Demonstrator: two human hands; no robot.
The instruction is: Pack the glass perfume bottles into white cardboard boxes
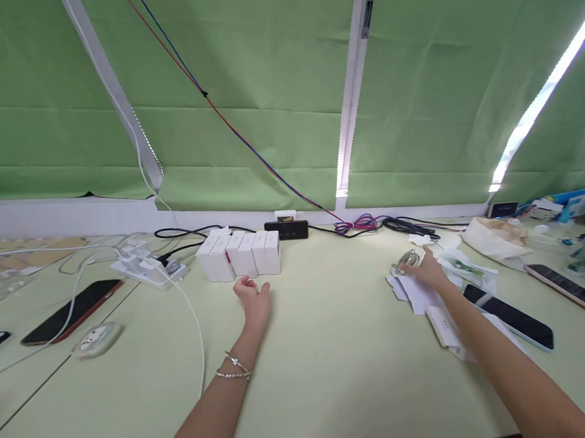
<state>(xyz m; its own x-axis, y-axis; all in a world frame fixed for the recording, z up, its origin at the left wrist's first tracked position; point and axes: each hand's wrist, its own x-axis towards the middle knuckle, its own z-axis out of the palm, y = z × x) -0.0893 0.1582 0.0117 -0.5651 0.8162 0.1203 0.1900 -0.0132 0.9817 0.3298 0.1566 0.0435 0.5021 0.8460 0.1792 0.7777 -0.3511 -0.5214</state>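
My left hand [253,300] rests on the pale table just in front of a row of small white boxes [242,254]. Its fingers are loosely curled with the thumb apart, and nothing is in it. On the right side, my right hand [429,273] has its thumb against a small shiny, clear-and-silver object [406,262], whose kind I cannot make out. The object sits between thumb and forefinger; the other fingers are mostly hidden. White paper pieces [418,293] and a flat white box [444,325] lie under and beside the right forearm.
A black phone [509,314] lies right of my right forearm. Behind stand a small dark clock display [286,230] and coiled cables [406,226]. At left are a power strip [150,269], a red-edged phone [73,311], a white oval socket [96,339] and loose white cords.
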